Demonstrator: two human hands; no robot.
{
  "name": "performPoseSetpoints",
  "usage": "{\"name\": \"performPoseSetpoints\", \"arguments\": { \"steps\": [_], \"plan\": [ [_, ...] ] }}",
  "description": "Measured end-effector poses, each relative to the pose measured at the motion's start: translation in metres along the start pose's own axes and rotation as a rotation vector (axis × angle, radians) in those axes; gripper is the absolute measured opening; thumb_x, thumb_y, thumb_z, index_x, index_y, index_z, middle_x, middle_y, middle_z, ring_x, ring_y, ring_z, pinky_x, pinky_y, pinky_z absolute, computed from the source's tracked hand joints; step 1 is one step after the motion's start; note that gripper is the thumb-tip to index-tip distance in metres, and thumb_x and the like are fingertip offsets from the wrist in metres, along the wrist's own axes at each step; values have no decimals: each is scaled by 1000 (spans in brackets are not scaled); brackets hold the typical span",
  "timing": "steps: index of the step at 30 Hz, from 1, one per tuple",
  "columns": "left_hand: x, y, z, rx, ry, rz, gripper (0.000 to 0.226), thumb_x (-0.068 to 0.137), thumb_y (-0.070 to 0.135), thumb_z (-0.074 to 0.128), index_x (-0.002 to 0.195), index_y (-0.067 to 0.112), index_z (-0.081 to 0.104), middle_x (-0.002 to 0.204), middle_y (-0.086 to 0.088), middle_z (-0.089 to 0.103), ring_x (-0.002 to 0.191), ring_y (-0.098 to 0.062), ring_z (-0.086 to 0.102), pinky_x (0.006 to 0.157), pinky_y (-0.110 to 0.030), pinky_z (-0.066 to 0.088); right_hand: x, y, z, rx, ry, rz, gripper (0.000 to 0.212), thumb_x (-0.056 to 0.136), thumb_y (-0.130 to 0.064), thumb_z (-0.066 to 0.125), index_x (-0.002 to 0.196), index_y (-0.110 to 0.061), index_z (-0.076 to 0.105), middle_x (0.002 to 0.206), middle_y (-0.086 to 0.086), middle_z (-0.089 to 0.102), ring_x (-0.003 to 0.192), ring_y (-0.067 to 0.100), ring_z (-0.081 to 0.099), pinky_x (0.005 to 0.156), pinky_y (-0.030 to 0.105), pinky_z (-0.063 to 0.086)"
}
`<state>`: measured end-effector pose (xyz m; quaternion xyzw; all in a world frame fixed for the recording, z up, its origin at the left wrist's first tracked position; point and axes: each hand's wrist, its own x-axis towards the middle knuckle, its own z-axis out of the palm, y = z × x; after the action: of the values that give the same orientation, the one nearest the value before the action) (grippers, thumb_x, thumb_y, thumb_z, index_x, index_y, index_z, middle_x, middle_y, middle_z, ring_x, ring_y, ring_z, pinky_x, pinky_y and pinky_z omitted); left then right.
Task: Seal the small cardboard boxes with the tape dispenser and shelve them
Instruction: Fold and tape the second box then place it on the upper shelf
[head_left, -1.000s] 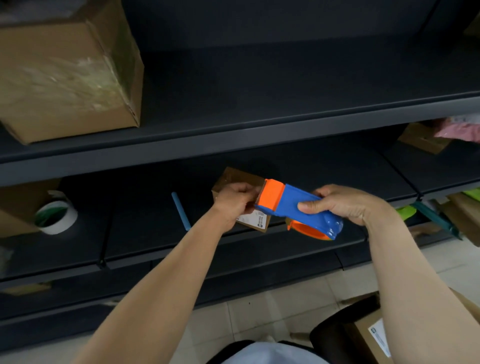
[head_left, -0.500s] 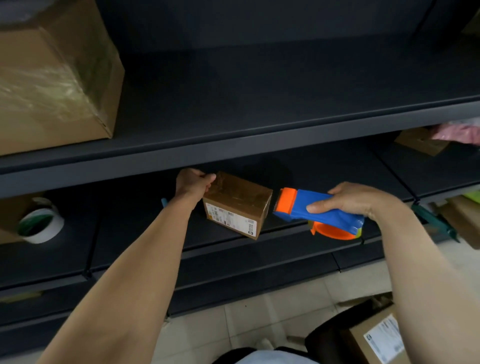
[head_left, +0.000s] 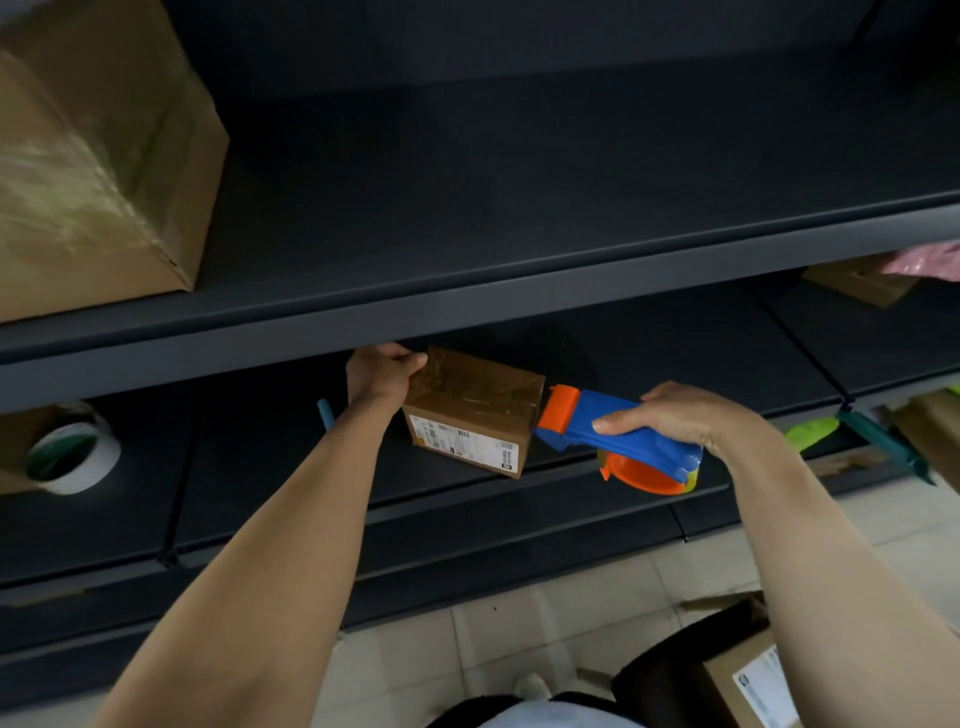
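Left hand: grips the left end of your small cardboard box; brace it.
Right hand: clamps the tape dispenser; press tape squarely over the right end.

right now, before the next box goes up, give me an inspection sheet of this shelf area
surface: dark lower shelf, matte metal boards.
job's things: small cardboard box, tape across its top, label on the near side; tape dispenser, orange nose against the box's right end.
clutter: tape roll at left; blue stick beside the left wrist; large cardboard box on the upper shelf.
grippers: left hand grips the box's left end; right hand holds the dispenser's handle.
cables: nothing seen.
surroundings: tiled floor; open carton at lower right.
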<state>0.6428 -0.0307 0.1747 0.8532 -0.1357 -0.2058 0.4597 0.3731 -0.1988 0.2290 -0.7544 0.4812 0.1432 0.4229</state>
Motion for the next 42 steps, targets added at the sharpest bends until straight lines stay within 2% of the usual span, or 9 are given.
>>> {"name": "performPoseSetpoints", "arguments": {
  "steps": [4,7,12,18,22,28,31,35,42],
  "plan": [
    [1,-5,1,-23,-2,-41,10,80,26,74,75,25,65,81,4,67,83,-16,65,81,-33,54,4,1,1,20,-74,25,65,40,-65,82,80,-16,70,60,-4,71,51,11,66,53,24,44],
    [0,-6,2,-72,29,-101,29,77,30,76,103,20,68,101,-2,68,96,-21,65,88,-40,53,7,3,2,25,-93,24,67,33,-68,76,78,-18,70,60,-5,71,50,10,66,55,25,43],
    [-3,-11,2,-198,69,-244,31,81,30,73,108,16,68,103,-10,70,96,-24,65,82,-33,52,11,6,5,30,-98,14,67,33,-69,77,77,-19,70,61,-6,71,54,12,66,55,25,44],
    [-27,-10,10,-51,264,50,10,91,25,61,94,16,64,96,-5,63,89,-17,61,62,-18,40,13,10,14,76,-95,9,60,45,-64,81,79,-16,70,59,-4,70,59,15,66,56,27,45],
    [-40,-7,17,346,165,310,39,92,44,53,114,14,63,114,-10,61,111,-26,54,90,-39,45,12,9,21,93,-105,10,51,56,-61,81,78,-16,70,59,-4,70,54,12,65,54,26,45],
    [-54,-1,27,838,117,323,68,94,58,31,141,9,35,141,-16,41,132,-33,31,107,-47,24,10,9,27,127,-119,16,59,50,-62,82,83,-14,70,62,-2,72,54,13,67,54,25,47],
    [-57,8,33,930,-8,238,100,83,75,30,149,4,8,155,-19,15,143,-35,9,113,-51,1,10,9,31,153,-139,4,73,35,-66,79,85,-13,70,65,1,73,55,14,67,54,25,47],
    [-65,8,43,925,-86,394,81,94,59,25,149,3,6,157,-18,6,145,-32,3,116,-44,-1,11,11,37,181,-138,6,57,56,-57,82,88,-12,71,69,3,74,61,18,69,58,27,50],
    [-62,9,47,923,-265,281,73,98,53,14,148,5,-11,156,-15,-16,144,-27,-15,114,-37,-10,5,22,45,236,-105,-8,61,54,-60,81,92,-13,74,88,6,75,88,27,70,88,43,52]
  ]
}}
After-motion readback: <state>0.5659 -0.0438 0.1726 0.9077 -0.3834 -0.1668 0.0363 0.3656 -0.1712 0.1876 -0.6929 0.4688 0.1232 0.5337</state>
